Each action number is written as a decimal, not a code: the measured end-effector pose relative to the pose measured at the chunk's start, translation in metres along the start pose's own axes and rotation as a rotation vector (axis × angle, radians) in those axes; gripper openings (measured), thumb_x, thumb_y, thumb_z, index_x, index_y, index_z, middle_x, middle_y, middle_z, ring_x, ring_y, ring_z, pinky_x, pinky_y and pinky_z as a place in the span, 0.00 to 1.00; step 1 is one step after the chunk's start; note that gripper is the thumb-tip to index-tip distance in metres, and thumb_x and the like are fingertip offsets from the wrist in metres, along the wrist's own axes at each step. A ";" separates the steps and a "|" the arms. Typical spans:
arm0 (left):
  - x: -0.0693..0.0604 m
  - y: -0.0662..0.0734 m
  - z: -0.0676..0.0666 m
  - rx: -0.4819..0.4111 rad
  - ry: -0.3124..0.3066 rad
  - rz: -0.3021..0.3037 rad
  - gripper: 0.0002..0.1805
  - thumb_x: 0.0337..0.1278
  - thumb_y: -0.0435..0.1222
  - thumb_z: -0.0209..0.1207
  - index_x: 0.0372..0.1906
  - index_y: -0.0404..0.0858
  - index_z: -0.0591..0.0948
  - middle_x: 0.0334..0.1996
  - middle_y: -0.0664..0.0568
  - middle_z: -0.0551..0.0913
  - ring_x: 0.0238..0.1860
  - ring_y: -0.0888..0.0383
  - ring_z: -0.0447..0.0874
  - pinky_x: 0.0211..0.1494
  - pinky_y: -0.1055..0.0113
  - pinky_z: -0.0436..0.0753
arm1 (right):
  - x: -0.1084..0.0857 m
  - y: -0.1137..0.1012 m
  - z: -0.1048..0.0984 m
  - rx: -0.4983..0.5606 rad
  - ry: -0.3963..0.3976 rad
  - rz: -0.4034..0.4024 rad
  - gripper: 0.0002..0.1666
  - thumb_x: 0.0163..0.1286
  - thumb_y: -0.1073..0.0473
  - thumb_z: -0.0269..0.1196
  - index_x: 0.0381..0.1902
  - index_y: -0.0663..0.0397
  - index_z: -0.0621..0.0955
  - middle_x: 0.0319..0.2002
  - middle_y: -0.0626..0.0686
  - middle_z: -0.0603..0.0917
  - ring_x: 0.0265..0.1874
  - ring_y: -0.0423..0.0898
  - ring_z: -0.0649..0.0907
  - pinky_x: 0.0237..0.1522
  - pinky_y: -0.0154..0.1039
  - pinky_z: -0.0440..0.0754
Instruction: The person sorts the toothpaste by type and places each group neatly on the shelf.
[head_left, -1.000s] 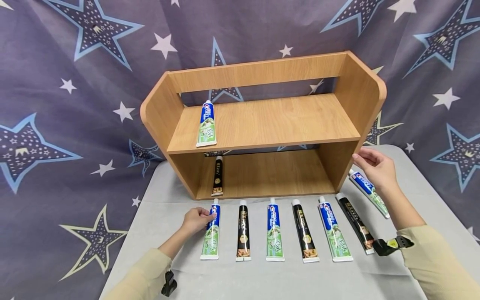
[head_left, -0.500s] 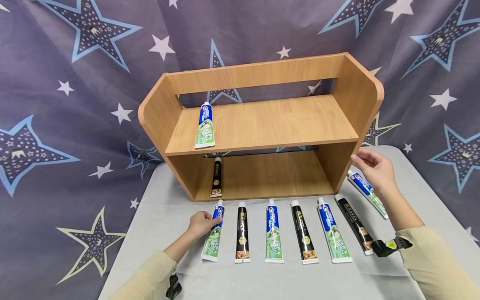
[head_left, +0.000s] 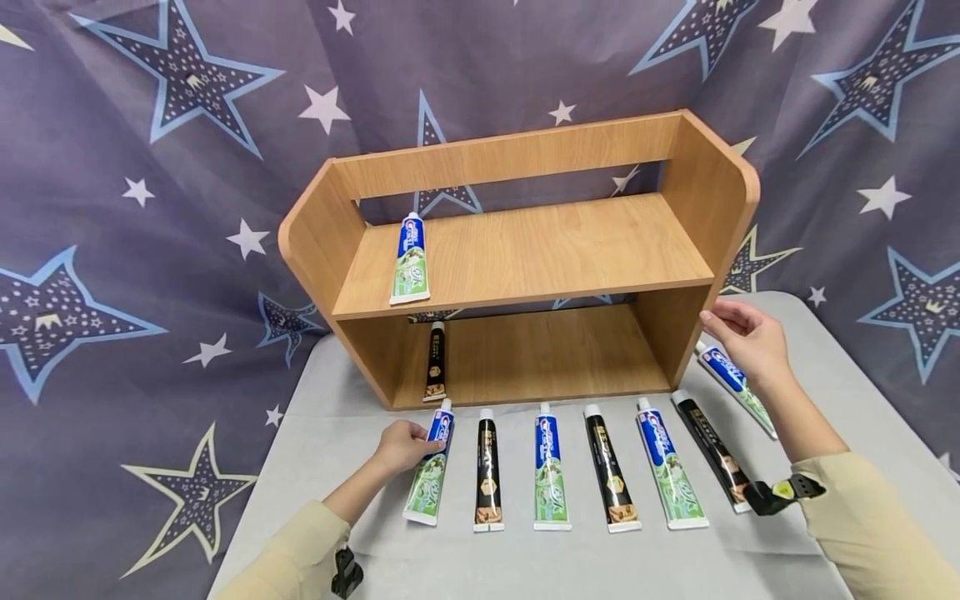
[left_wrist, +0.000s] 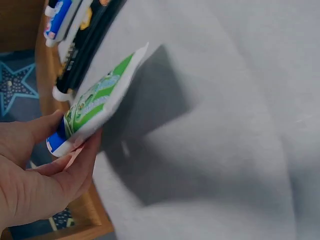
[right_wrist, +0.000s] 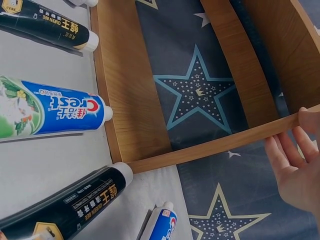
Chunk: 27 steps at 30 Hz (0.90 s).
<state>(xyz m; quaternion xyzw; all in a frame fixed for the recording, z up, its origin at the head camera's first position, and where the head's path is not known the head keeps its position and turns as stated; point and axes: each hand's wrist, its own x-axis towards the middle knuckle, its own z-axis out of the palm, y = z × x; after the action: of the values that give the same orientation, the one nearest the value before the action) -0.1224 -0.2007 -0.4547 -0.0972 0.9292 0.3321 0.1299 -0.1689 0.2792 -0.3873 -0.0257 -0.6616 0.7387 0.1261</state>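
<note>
Our left hand (head_left: 403,448) pinches a blue-and-green tube (head_left: 428,482); right of that hand lies a black tube (head_left: 488,473); our right hand (head_left: 750,342) grips the wooden shelf (head_left: 555,242).

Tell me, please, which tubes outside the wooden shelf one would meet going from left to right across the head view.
Blue-green tube in the left hand → first black tube → second blue-green tube → second black tube → third blue-green tube → third black tube → fourth blue-green tube.
</note>
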 end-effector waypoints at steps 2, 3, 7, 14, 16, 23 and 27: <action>0.000 0.004 -0.002 -0.034 -0.014 -0.008 0.15 0.48 0.38 0.69 0.32 0.28 0.82 0.25 0.46 0.83 0.23 0.61 0.77 0.24 0.73 0.79 | -0.001 -0.001 0.001 -0.002 0.000 0.003 0.17 0.62 0.70 0.64 0.31 0.37 0.82 0.27 0.33 0.85 0.27 0.25 0.83 0.34 0.18 0.82; 0.000 0.007 -0.003 -0.057 -0.024 -0.015 0.15 0.48 0.38 0.69 0.32 0.29 0.82 0.26 0.46 0.83 0.23 0.61 0.78 0.25 0.71 0.81 | -0.001 -0.001 0.001 -0.006 0.000 0.003 0.17 0.62 0.70 0.64 0.31 0.37 0.82 0.27 0.32 0.85 0.27 0.25 0.83 0.34 0.18 0.82; 0.000 0.016 -0.008 -0.179 -0.067 -0.049 0.15 0.49 0.36 0.69 0.35 0.28 0.81 0.32 0.43 0.84 0.26 0.60 0.81 0.32 0.65 0.88 | -0.001 0.001 0.000 -0.013 -0.001 0.000 0.16 0.62 0.69 0.64 0.31 0.37 0.82 0.26 0.32 0.85 0.27 0.25 0.83 0.33 0.18 0.82; -0.003 0.031 -0.015 -0.334 -0.181 -0.082 0.18 0.52 0.34 0.67 0.44 0.24 0.79 0.37 0.39 0.86 0.29 0.59 0.83 0.40 0.61 0.89 | 0.001 0.001 -0.002 -0.063 0.015 0.027 0.16 0.63 0.68 0.64 0.32 0.36 0.81 0.27 0.31 0.84 0.28 0.24 0.82 0.33 0.17 0.81; -0.003 0.035 -0.017 -0.369 -0.214 -0.086 0.20 0.53 0.34 0.66 0.47 0.23 0.78 0.36 0.40 0.86 0.29 0.60 0.83 0.39 0.63 0.89 | 0.000 0.000 -0.002 -0.072 0.015 0.030 0.15 0.63 0.68 0.64 0.33 0.35 0.81 0.27 0.30 0.84 0.28 0.24 0.82 0.33 0.17 0.81; -0.009 0.052 -0.026 -0.431 -0.294 -0.102 0.22 0.55 0.35 0.65 0.51 0.24 0.77 0.33 0.46 0.86 0.30 0.61 0.82 0.37 0.68 0.87 | -0.001 -0.001 -0.001 -0.050 0.008 0.040 0.16 0.63 0.69 0.63 0.31 0.35 0.81 0.26 0.31 0.85 0.27 0.24 0.83 0.33 0.16 0.81; -0.012 0.062 -0.033 -0.457 -0.351 -0.074 0.22 0.57 0.35 0.63 0.51 0.24 0.76 0.33 0.47 0.87 0.29 0.61 0.84 0.38 0.68 0.88 | -0.002 -0.003 0.001 -0.035 0.002 0.034 0.16 0.63 0.69 0.63 0.31 0.36 0.82 0.27 0.31 0.85 0.28 0.24 0.83 0.33 0.17 0.81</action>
<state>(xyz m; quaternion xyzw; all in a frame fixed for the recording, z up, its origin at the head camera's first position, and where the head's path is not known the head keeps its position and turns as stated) -0.1330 -0.1733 -0.3898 -0.0991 0.7895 0.5395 0.2754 -0.1663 0.2782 -0.3842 -0.0398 -0.6736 0.7292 0.1138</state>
